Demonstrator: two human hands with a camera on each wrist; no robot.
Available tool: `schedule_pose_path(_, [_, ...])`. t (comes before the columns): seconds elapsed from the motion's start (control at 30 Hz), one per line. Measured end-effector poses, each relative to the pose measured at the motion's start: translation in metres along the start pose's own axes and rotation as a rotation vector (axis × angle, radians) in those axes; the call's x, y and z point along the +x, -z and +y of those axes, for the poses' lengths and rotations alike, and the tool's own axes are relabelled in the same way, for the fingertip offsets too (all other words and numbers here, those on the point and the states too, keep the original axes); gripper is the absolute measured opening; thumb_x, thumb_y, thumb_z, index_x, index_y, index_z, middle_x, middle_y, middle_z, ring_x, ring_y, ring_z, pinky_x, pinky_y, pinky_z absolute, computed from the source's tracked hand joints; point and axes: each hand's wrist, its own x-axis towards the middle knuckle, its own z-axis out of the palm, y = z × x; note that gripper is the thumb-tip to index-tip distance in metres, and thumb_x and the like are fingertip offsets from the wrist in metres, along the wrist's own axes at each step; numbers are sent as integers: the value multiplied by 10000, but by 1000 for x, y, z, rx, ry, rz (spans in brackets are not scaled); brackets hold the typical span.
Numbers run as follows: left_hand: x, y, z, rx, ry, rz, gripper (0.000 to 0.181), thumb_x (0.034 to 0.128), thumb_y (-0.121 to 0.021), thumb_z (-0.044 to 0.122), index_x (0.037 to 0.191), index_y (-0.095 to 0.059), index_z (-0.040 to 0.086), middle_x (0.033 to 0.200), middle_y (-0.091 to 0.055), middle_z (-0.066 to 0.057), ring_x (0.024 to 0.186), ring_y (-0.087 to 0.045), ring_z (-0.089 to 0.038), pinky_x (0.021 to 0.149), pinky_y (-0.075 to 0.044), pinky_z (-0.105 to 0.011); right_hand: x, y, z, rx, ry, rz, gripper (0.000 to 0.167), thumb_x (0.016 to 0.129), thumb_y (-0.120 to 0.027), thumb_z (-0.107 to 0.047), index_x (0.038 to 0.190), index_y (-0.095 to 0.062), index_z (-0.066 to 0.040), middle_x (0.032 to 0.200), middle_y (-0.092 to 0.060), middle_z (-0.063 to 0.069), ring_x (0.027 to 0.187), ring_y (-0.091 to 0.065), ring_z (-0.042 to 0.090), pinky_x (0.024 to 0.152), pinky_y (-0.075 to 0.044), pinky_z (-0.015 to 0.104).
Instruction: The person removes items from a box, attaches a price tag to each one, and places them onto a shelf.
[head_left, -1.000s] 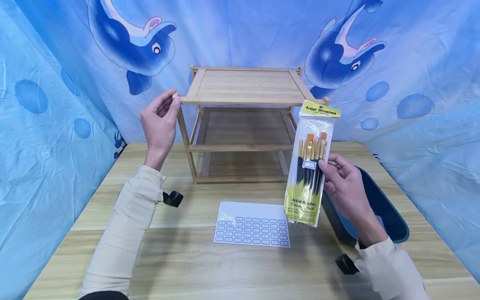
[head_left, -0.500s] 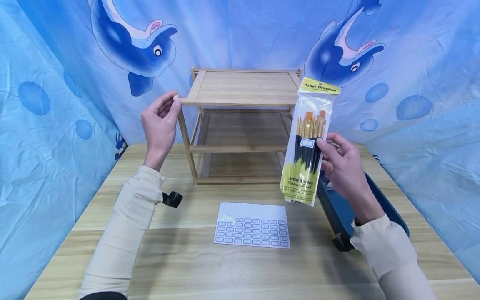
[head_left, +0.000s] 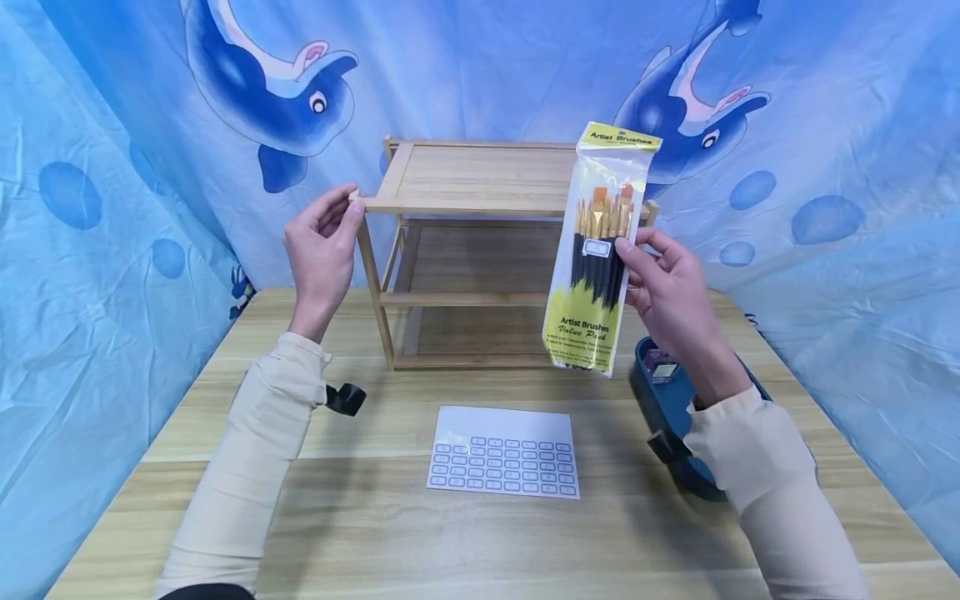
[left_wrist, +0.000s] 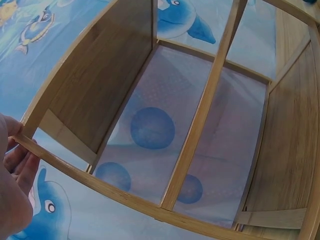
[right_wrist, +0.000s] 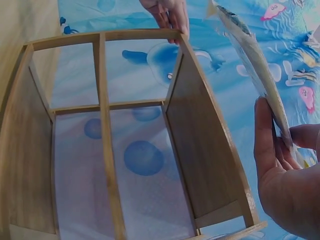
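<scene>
A wooden three-tier rack (head_left: 480, 177) stands at the back of the table. My left hand (head_left: 322, 250) pinches its top front left corner, also visible in the left wrist view, where the hand (left_wrist: 15, 185) is at the left edge. My right hand (head_left: 671, 296) holds a clear packet of artist brushes (head_left: 596, 258) upright by its right edge, thumb on the front, before the rack's right part. A small label sits on the brushes. In the right wrist view the packet (right_wrist: 257, 65) appears edge-on between the thumb and fingers of the hand (right_wrist: 290, 185).
A white sheet of printed labels (head_left: 502, 452) lies on the table (head_left: 390, 533) in front of the rack. Under my right forearm, a dark blue bin (head_left: 660, 417) holds a small pinkish item (head_left: 662, 367). Blue dolphin-print cloth (head_left: 480, 67) surrounds the table.
My right hand has raised the brush packet and moved it a little left, uncovering more of the bin's near left part. The left hand stays on the rack corner.
</scene>
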Motion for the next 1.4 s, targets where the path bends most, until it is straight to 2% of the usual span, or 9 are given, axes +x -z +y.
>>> schedule_pose_path(0.23, [0, -1, 1, -2, -8, 4, 255, 1000, -703, 110, 1234, -737, 14, 1157, -751, -131, 1022, -703, -125, 956, -554, -276, 19, -7, -3, -14, -11, 5, 146, 1030, -648, -102, 1044, -562, 16, 1066, -688, 163, 778, -697, 168, 577, -558, 201])
schedule_pose_path(0.4, [0, -1, 0, 3, -17, 4, 253, 1005, -696, 108, 1235, -735, 11, 1164, -747, -137, 1029, -701, -133, 963, -552, -279, 29, -11, -3, -16, -23, -3, 155, 1038, -633, -105, 1046, -532, 12, 1056, -695, 154, 781, -705, 166, 594, -563, 194])
schedule_pose_path(0.67, [0, -1, -1, 2, -21, 4, 257, 1007, -694, 115, 1238, -734, 9, 1176, -741, -154, 1042, -701, -138, 968, -550, -281, 46, -17, -6, -18, -9, -18, 143, 1040, -624, -89, 1030, -535, 23, 1015, -722, 144, 806, -726, 188, 656, -608, 262])
schedule_pose_path(0.87, [0, -1, -1, -5, -9, 8, 262, 1005, -697, 114, 1239, -731, 1, 1176, -743, -140, 1042, -701, -137, 967, -550, -279, 58, -23, -8, -10, -24, 1, 103, 1038, -617, -68, 1006, -573, 20, 984, -730, 152, 780, -729, 195, 630, -607, 277])
schedule_pose_path(1.4, [-1, -3, -3, -17, -13, 16, 255, 1003, -698, 111, 1233, -736, 8, 1161, -751, -112, 1037, -706, -138, 960, -555, -281, 89, -41, -14, -52, -31, 20, 108, 1047, -593, -54, 986, -555, 26, 951, -728, 142, 733, -730, 193, 595, -595, 259])
